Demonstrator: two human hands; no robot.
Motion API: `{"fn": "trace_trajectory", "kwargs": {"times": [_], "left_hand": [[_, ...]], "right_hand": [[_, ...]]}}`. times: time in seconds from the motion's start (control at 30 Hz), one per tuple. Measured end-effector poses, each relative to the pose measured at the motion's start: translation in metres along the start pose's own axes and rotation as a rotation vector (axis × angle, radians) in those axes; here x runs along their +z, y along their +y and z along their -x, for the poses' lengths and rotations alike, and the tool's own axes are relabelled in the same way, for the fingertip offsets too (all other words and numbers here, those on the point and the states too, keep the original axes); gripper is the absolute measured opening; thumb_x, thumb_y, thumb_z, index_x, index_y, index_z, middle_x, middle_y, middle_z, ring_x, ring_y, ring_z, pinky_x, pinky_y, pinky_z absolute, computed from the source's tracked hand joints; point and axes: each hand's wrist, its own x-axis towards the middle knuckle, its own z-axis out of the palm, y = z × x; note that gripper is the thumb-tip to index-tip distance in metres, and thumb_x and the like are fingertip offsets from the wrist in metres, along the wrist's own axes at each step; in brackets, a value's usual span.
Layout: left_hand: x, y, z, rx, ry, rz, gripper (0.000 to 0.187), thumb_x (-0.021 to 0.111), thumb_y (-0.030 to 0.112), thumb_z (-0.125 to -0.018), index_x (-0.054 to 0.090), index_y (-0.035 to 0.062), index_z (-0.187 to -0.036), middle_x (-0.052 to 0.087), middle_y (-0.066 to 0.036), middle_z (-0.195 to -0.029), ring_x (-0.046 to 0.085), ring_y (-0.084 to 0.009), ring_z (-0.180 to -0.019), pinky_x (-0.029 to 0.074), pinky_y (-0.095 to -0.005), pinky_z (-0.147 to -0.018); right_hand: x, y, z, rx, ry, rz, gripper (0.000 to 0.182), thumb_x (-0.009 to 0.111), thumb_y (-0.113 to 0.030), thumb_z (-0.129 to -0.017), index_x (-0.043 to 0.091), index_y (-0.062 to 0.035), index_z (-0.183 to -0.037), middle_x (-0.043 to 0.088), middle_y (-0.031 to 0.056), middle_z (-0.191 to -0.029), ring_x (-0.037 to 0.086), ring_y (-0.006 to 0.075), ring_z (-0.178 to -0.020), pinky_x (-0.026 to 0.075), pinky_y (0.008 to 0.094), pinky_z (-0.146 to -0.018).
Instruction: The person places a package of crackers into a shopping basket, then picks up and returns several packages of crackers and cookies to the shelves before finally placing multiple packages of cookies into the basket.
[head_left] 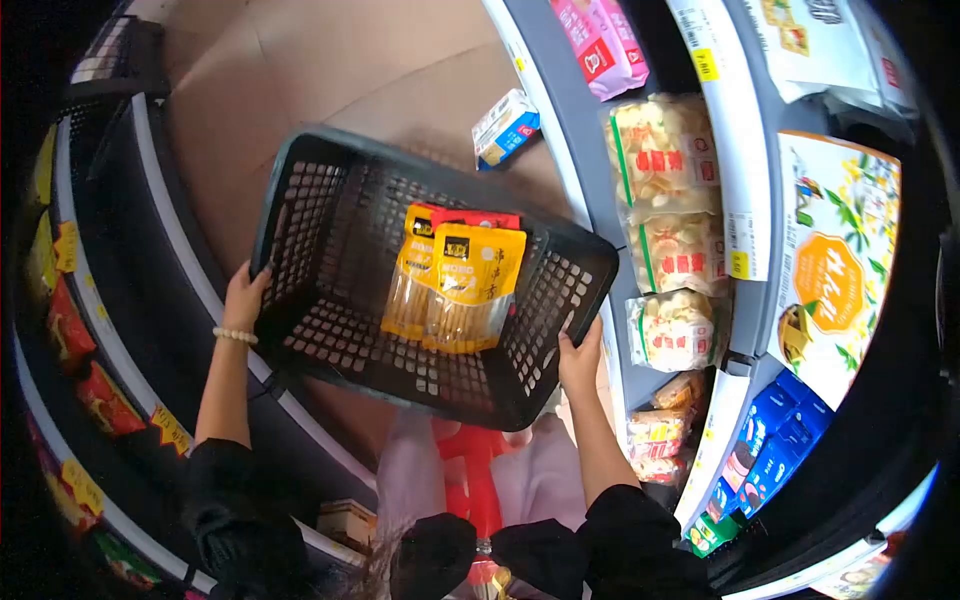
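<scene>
A dark plastic shopping basket [340,375] with slotted sides hangs tilted in front of me, held at both ends. My left hand [245,300], a beaded bracelet on its wrist, grips the left end. At the right end my right hand [580,360] has its thumb over the rim, its other fingers mostly hidden. Inside the basket lie two yellow snack packets [478,290] with clear windows showing stick-shaped food. A red packet [490,219] is partly covered behind them.
Shelves on the right hold bags of pale snacks [665,150], a pink pack [605,45] and blue boxes [785,430]. A white-and-blue package [507,128] is beyond the basket. Left shelves carry red packets [108,398] and price tags.
</scene>
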Motion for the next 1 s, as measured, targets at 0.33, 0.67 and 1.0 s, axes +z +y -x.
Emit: {"fn": "trace_trajectory", "kwargs": {"times": [0.33,0.67,1.0], "left_hand": [[0.029,0.010,-0.060,0.203,-0.168,0.026,0.030,0.050,0.010,-0.084,0.049,-0.0051,-0.110,0.057,-0.006,-0.097,0.050,-0.0112,-0.087,0.039,-0.0240,-0.079],[0.020,-0.004,-0.051,0.239,-0.033,-0.053,0.031,0.051,0.013,-0.084,0.048,-0.0019,-0.112,0.059,-0.008,-0.093,0.051,-0.0103,-0.082,0.040,-0.0251,-0.076],[0.021,-0.007,-0.052,0.221,-0.044,0.004,0.029,0.051,0.011,-0.083,0.049,-0.0020,-0.109,0.058,-0.013,-0.094,0.053,-0.0181,-0.086,0.039,-0.0282,-0.078]], "right_hand": [[0.009,0.002,-0.027,0.106,0.095,0.059,0.056,0.055,0.002,-0.075,0.027,-0.0006,-0.123,0.039,0.0167,-0.119,0.041,0.0226,-0.110,0.031,0.0314,-0.094],[0.122,-0.178,-0.244,0.348,-0.257,-0.205,0.056,0.068,-0.014,-0.071,0.042,0.0016,-0.118,0.050,0.0171,-0.114,0.051,0.0245,-0.101,0.042,0.0346,-0.085],[0.214,-0.051,-0.379,0.416,0.012,-0.025,0.048,0.069,-0.006,-0.066,0.049,0.0041,-0.109,0.057,0.0165,-0.104,0.058,0.0254,-0.089,0.046,0.0355,-0.077]]}}
